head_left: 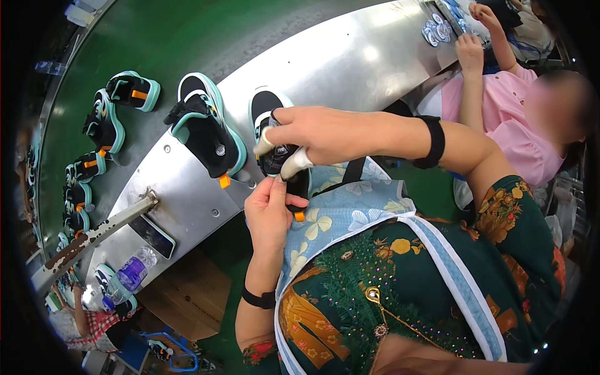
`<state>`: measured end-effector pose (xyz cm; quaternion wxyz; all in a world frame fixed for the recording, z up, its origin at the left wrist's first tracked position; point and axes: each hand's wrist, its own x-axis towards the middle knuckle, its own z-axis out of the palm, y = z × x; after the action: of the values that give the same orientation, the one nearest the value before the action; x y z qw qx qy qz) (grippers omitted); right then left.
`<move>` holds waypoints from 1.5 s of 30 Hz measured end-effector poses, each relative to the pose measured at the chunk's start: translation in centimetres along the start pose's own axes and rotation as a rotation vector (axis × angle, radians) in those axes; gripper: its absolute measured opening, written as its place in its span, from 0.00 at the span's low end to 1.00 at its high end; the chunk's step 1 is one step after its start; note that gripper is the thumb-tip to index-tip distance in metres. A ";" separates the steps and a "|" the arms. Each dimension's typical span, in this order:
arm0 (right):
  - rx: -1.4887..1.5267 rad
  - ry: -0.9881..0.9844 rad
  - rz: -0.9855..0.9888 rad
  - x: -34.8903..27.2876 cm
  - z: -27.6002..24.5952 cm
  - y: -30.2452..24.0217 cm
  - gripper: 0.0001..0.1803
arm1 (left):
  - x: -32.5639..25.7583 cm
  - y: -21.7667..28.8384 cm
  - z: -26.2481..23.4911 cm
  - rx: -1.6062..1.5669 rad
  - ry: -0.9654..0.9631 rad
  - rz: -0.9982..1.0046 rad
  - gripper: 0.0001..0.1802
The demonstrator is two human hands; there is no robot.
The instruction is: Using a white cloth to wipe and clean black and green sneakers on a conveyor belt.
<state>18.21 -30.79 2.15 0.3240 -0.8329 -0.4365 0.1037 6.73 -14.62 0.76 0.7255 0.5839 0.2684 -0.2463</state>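
My left hand grips the heel end of a black and teal shoe that lies on the shiny metal bench. My right hand reaches across from the right and presses on the shoe's upper, with white tape wrapped on two fingertips. A small orange tab shows under my left thumb. A second black and teal shoe lies just left of it on the bench, with an orange pull tab at its near end.
Several matching shoes ride the green conveyor at the left. A phone and a purple-labelled bottle lie near a metal bar. A person in pink works at the upper right.
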 end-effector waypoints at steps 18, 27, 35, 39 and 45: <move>-0.042 -0.009 -0.034 -1.7 -1.6 0.5 0.16 | -0.1 0.1 2.6 -0.037 -0.006 0.014 0.14; 0.041 -0.005 -0.017 -2.6 -2.4 0.9 0.16 | 0.0 0.2 3.7 -0.028 -0.004 0.003 0.14; 0.207 -0.079 0.149 -2.7 -3.7 1.4 0.11 | 0.2 0.5 4.6 -0.085 -0.023 0.017 0.15; -0.258 0.101 0.010 -3.2 -2.1 1.2 0.14 | 0.2 0.8 5.3 -0.063 -0.004 -0.009 0.15; 0.210 -0.062 0.167 -3.0 -3.7 1.8 0.10 | 0.7 0.7 5.5 -0.080 -0.019 -0.009 0.15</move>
<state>19.34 -35.56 3.54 0.3861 -0.8242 -0.3623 0.2011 8.25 -19.94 1.72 0.7497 0.5508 0.2739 -0.2440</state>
